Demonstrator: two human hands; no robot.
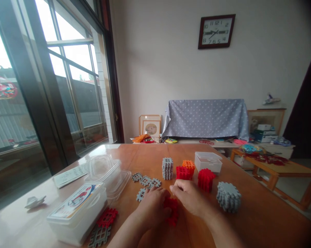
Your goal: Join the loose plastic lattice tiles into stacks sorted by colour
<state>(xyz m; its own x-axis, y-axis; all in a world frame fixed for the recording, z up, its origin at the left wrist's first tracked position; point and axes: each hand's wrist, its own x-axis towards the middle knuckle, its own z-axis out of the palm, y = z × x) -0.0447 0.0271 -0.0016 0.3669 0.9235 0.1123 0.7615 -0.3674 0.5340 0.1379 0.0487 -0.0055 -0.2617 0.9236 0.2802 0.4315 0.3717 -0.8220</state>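
Observation:
My left hand (pixel 155 205) is curled over red toothed plastic pieces (pixel 173 213) near the front middle of the table, its fingers wrapped against them. Just right of it, my right hand (pixel 189 194) has its fingers bent together, close above the red pieces; anything between its fingertips is hidden. Loose grey pieces (pixel 145 181) lie beyond my left hand. Behind my hands stand a grey stack (pixel 167 168), a red stack (pixel 183 173) and an orange stack (pixel 188 165). Another red stack (pixel 205 179) and a larger grey stack (pixel 228 197) stand to the right.
A lidded plastic box (pixel 79 212) stands at the left, with a red piece (pixel 107 217) and a grey piece (pixel 100 236) beside it. Clear containers (pixel 104 170) and a booklet (pixel 70 176) lie farther back. A small clear box (pixel 208 162) sits at the back right.

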